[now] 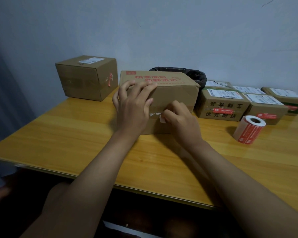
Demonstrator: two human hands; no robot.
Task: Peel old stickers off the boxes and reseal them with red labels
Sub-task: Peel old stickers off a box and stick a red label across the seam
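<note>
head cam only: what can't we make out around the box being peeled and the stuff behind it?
- Old sticker: the right hand pinching it covers most of it.
- Big box: its near-left corner sits under the left hand.
- Black bag: the box hides its lower part.
- Shipping labels on the small boxes: text too small.
- Label roll: print blurred.

The hands [132,107] cover part of the brown box's [175,93] front face. The black bag [196,74] is mostly hidden behind it. Print on the white shipping labels [222,93] is illegible. The tabletop [76,134] runs off the right edge.
</note>
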